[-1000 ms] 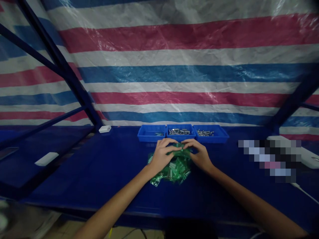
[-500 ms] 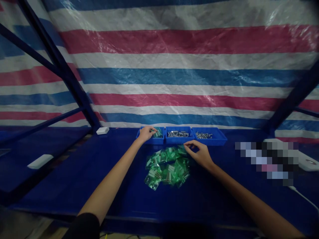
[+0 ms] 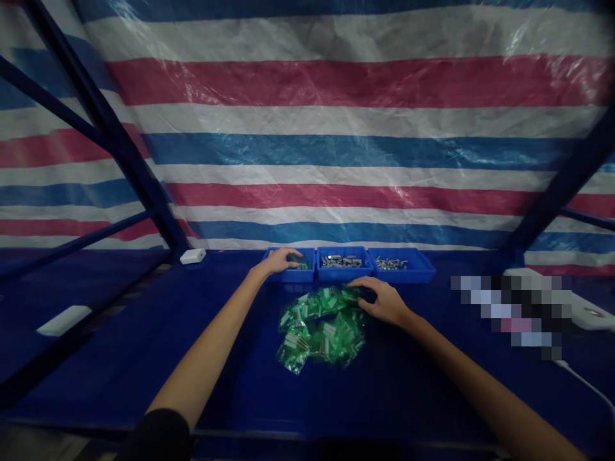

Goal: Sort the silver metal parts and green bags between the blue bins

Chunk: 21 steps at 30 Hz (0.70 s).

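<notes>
My left hand (image 3: 281, 261) reaches over the left blue bin (image 3: 291, 275), thumb and fingers apart above a green packet (image 3: 302, 263) lying inside. Below the bins, a pile of green clear plastic packets (image 3: 324, 342) lies on the table, with small metal rods or pins and pale pieces showing through. At the pile's upper right edge is my right hand (image 3: 384, 302), its thumb apart from its fingers. Those fingertips reach the packets; whether they touch one is hard to see.
The middle bin (image 3: 343, 274) holds metal pieces and the right bin (image 3: 408, 275) small metal fittings. White boxes (image 3: 193, 256) (image 3: 65, 320) sit at left. A white device (image 3: 589, 314) with a cable lies at right, beside a blurred-out patch. Striped sheeting (image 3: 336, 121) hangs behind.
My left hand's fingers have spread, and the packet near them now sits lower in the left bin. My right hand has moved slightly left and down onto the pile's edge, with its thumb spread.
</notes>
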Motion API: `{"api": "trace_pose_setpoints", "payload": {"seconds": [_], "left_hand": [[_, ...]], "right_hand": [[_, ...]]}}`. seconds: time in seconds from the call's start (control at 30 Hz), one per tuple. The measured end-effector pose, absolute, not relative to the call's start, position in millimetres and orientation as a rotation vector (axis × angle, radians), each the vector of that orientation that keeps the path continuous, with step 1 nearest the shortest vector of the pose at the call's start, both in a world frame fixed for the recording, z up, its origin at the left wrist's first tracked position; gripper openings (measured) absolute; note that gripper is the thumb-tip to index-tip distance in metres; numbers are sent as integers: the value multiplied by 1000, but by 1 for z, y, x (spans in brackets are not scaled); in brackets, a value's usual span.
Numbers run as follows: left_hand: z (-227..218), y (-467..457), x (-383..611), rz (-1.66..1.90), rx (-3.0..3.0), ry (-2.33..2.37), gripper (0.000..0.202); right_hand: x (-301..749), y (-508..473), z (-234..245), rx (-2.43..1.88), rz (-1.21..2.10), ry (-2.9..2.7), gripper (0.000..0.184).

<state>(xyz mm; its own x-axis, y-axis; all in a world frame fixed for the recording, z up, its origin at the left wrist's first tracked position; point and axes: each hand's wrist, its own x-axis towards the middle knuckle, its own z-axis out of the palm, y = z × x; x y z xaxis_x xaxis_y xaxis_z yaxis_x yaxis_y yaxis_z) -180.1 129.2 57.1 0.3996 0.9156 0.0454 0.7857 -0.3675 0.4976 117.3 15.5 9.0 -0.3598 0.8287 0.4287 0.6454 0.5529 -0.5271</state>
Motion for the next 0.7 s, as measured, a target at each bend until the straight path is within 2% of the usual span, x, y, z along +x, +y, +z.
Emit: {"api": "trace_pose_setpoints", "payload": {"seconds": [0.2, 0.43, 0.57, 0.7], "left_hand": [[59, 125, -169, 334, 2360, 1599, 20], [65, 94, -155, 702, 2421, 2004, 31], [65, 77, -150, 651, 2351, 2123, 34], [57, 67, -146, 622, 2334, 2096, 41]], "right_hand": [[119, 20, 4, -1211, 374, -2122, 34], [122, 17, 10, -1166, 307, -2225, 43], [123, 16, 11, -1138, 283, -2270, 50], [123, 16, 13, -1185, 280, -2274, 42]]}}
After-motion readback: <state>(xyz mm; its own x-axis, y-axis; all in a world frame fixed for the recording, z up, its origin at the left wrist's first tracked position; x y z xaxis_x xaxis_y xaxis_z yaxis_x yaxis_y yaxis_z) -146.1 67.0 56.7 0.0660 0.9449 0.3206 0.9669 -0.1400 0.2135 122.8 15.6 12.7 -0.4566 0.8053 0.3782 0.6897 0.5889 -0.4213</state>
